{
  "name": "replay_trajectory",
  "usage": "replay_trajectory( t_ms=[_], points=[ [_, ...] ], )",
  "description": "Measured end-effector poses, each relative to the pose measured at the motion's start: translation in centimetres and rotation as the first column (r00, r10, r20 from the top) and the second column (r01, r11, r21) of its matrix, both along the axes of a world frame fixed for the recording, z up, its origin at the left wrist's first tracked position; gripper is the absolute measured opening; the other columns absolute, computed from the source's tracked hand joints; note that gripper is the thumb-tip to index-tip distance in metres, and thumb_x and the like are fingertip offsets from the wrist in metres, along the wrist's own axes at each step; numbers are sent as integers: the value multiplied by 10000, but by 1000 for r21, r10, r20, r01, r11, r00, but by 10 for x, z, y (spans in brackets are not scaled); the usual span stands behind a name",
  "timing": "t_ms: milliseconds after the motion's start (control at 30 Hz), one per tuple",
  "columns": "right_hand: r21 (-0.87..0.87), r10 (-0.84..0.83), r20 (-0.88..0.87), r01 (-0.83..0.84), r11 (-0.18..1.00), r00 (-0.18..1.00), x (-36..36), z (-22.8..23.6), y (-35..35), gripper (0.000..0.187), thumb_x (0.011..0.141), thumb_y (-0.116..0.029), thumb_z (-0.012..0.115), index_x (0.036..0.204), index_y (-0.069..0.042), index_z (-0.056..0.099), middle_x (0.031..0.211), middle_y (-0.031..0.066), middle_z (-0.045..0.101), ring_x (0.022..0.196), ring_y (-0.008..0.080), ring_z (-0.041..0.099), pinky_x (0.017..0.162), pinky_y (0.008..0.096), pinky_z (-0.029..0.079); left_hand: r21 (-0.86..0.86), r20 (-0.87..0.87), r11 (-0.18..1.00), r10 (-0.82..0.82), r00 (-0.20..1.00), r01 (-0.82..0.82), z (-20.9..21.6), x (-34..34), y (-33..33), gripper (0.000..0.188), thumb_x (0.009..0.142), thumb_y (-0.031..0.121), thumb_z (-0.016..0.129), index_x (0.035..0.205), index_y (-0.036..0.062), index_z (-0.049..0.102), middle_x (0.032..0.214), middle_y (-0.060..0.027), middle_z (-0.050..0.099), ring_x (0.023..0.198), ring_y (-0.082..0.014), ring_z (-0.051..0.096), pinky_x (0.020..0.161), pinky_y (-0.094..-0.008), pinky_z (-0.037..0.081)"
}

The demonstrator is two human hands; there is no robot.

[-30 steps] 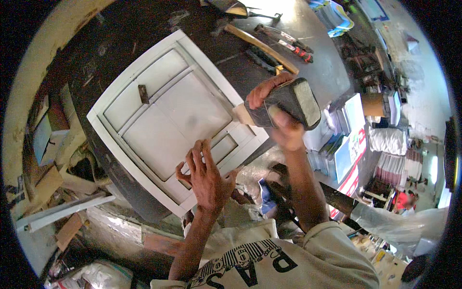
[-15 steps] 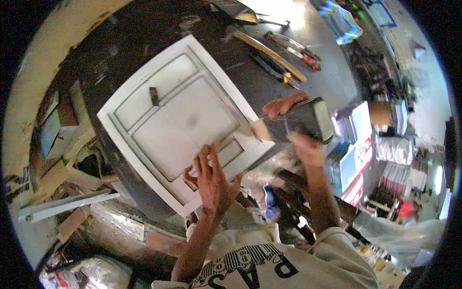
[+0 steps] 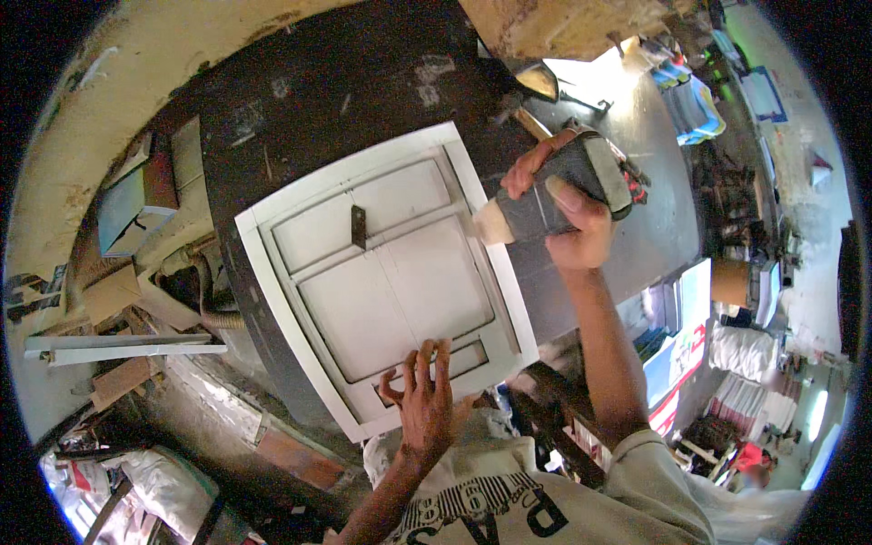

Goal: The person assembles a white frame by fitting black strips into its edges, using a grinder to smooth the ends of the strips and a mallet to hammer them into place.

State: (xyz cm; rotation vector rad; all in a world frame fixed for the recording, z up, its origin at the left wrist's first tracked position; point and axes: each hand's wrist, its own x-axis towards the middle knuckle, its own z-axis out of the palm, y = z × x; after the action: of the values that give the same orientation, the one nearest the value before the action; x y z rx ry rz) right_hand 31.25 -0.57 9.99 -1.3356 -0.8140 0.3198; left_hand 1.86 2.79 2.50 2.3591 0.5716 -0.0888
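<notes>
A white framed panel (image 3: pixel 404 291) with grooved rectangles lies on the dark table, tilted in view. A small dark diamond-shaped piece (image 3: pixel 359 227) is on its upper part. My left hand (image 3: pixel 425 404) rests on the panel's near edge, fingers apart and slightly bent, holding nothing. My right hand (image 3: pixel 581 222) grips a dark, rounded tool (image 3: pixel 595 173) with a pale, flat block-like end (image 3: pixel 493 223). That pale end meets the panel's right edge, about midway up. It is blurred, and the tool's exact kind cannot be made out.
Beyond my right hand, red-handled pliers (image 3: pixel 639 193) lie partly hidden on the table (image 3: pixel 668 227). A black and yellow tool (image 3: pixel 538 82) is at the far side. Boxes (image 3: pixel 136 207) and a white strip (image 3: pixel 127 349) are on the left. Packages (image 3: pixel 672 354) stand at the right.
My right hand and the tool have moved away from me along the panel's right edge, from near its lower corner. My left hand stays on the near edge. The whole view has shifted.
</notes>
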Motion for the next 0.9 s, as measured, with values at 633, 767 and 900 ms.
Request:
replay_trajectory(
  t_ms=[633, 767, 900],
  points=[
    [36, -177, 76, 175, 984, 981, 11, -29, 71, 249, 826, -133, 553, 1029, 12, 548, 869, 129, 643, 828, 243, 625, 824, 353, 501, 85, -27, 996, -10, 1000, 13, -3, -2, -3, 897, 706, 469, 744, 1443, 86, 405, 1410, -140, 439, 1296, -333, 399, 1063, -593, 133],
    [26, -122, -189, 129, 991, 974, 16, -6, 51, 140, 810, -93, 671, 940, -44, 658, 892, 36, 681, 893, 143, 646, 860, 308, 511, 54, 43, 998, 24, 999, -26, -7, 0, -1, 930, 642, 409, 790, 1434, 89, 422, 1412, -127, 436, 1268, -326, 421, 1052, -583, 141],
    [120, 413, 292, -461, 879, 863, 18, 71, 3, 350, 843, -266, 601, 1089, -23, 551, 904, 103, 607, 893, 273, 606, 886, 442, 471, 27, 100, 993, 111, 989, -114, 0, 21, 12, 963, 585, 299, 839, 1425, 80, 423, 1394, -127, 439, 1240, -323, 439, 1045, -572, 146]
  ],
)
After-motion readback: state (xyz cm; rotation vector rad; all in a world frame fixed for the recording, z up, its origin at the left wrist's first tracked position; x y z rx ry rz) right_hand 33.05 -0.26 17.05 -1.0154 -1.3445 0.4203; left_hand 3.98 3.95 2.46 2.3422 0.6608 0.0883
